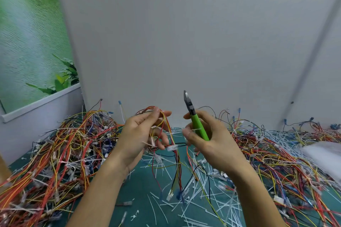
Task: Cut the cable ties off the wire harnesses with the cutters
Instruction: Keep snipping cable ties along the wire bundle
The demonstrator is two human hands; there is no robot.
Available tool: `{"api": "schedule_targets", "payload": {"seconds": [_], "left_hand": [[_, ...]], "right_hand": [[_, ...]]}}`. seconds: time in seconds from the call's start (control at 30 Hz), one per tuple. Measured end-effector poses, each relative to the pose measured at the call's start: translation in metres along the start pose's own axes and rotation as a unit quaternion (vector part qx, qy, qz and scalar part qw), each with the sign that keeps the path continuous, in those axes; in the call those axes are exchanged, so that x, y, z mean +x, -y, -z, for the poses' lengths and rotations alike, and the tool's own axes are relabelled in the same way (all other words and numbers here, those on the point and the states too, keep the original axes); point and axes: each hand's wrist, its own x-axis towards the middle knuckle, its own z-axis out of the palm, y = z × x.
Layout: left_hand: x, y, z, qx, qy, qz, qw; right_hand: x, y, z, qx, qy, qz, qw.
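harness (167, 132) looped through left fingers (160, 141); right fingers (188, 131) wrap cutters (196, 121).

The cutters (195, 116) have dull metal blades and glossy green plastic handles.

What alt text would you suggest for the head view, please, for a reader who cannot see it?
A left hand holds up a looped wire harness while the right hand grips green-handled cutters, tips pointing up, clear of it. Tangled harness piles flank a green mat littered with cut white cable ties.
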Motion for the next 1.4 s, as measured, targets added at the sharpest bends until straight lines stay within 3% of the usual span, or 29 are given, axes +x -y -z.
{"api": "schedule_targets", "payload": {"seconds": [0.17, 0.4, 0.63, 0.87, 1.17, 1.4], "left_hand": [[0.0, 0.001, 0.0, -0.007, 0.017, 0.005, 1.0], [0.001, 0.001, 0.0, -0.048, 0.076, 0.01, 0.996], [-0.002, -0.002, 0.003, -0.065, 0.136, -0.005, 0.989], [-0.004, 0.014, -0.011, 0.106, 0.124, -0.048, 0.985], [0.0, 0.019, -0.01, 0.142, 0.076, -0.093, 0.983], [0.002, 0.027, -0.01, 0.165, 0.116, -0.102, 0.974]], "right_hand": [[0.0, 0.0, -0.001, 0.033, 0.005, 0.004, 0.999], [0.002, -0.001, -0.005, 0.163, -0.041, 0.014, 0.986], [0.006, -0.003, -0.003, 0.261, -0.069, -0.035, 0.962], [0.005, -0.005, -0.014, 0.213, -0.066, -0.019, 0.975], [0.002, -0.001, -0.014, 0.184, -0.07, 0.006, 0.98], [0.002, 0.001, -0.018, 0.146, -0.092, 0.016, 0.985]]}}
